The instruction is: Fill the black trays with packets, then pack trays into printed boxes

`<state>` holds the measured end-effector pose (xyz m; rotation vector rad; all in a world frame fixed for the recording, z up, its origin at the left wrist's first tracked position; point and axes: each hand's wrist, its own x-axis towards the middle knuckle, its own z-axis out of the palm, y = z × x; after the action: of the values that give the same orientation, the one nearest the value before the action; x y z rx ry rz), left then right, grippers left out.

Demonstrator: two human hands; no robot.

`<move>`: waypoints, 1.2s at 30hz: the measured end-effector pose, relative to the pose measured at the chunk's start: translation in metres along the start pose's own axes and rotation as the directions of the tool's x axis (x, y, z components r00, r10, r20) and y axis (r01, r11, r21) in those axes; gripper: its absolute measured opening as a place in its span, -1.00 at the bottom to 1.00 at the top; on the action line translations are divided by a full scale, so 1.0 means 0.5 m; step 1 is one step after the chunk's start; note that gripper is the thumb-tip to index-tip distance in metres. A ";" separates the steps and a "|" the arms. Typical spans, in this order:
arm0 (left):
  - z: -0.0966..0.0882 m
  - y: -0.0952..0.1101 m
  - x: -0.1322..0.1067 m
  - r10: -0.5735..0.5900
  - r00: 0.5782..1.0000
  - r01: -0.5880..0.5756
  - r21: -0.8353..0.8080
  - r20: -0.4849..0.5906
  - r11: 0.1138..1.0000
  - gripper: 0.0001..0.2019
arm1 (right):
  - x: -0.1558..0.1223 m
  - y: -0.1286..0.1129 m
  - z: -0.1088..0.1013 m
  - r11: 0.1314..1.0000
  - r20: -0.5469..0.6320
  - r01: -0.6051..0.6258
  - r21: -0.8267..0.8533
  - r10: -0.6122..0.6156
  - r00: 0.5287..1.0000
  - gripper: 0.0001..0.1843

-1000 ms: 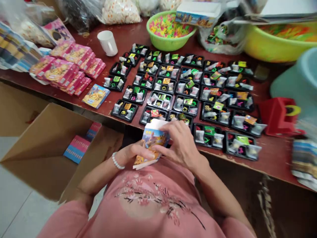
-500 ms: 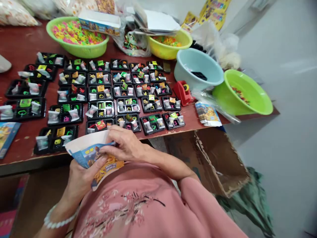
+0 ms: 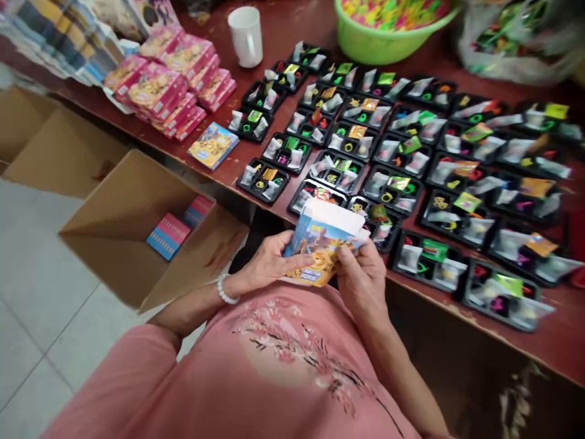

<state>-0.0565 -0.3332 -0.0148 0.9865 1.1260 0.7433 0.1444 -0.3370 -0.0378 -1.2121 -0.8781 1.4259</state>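
Close to my chest I hold a small blue and yellow printed carton [image 3: 325, 242] with its white top flap standing open. My left hand [image 3: 269, 262] grips its left side, thumb across the printed face. My right hand [image 3: 363, 280] pinches its right edge, fingers curled. Just beyond the carton, several black plastic trays [image 3: 340, 171] filled with small clear packets and coloured toys lie in rows on the dark red table [image 3: 567, 341]. A flat carton of the same print [image 3: 213, 145] lies near the table's front edge on the left.
Pink boxes [image 3: 169, 91] are stacked at the table's left, with a white cup [image 3: 247, 35] behind them. A green basin [image 3: 388, 30] of coloured pieces stands at the back. On the floor to my left an open cardboard box [image 3: 132, 238] holds pink and blue boxes [image 3: 168, 235].
My view swung right and then back left. Both hands kept hold of the carton; my right hand shifted from its top to its right edge.
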 end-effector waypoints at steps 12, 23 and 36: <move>-0.012 -0.004 -0.011 0.071 0.995 -0.056 0.193 -0.072 0.980 -0.58 | -0.017 0.010 0.021 0.988 -0.041 -0.037 0.150 0.044 0.998 -0.68; -0.024 -0.038 -0.020 0.299 0.922 -0.289 0.076 -0.246 0.954 -0.17 | -0.022 0.013 0.020 0.986 0.096 0.157 -0.062 -0.151 0.984 -0.46; -0.088 -0.045 -0.032 0.097 0.973 -0.108 -0.041 -0.210 0.993 -0.67 | 0.042 0.007 0.017 0.842 0.356 0.335 -0.422 -0.186 0.916 -0.71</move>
<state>-0.1030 -0.3452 -0.0345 0.9439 1.2362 0.9723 0.1360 -0.3169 -0.0440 -1.1760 -1.6239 1.2183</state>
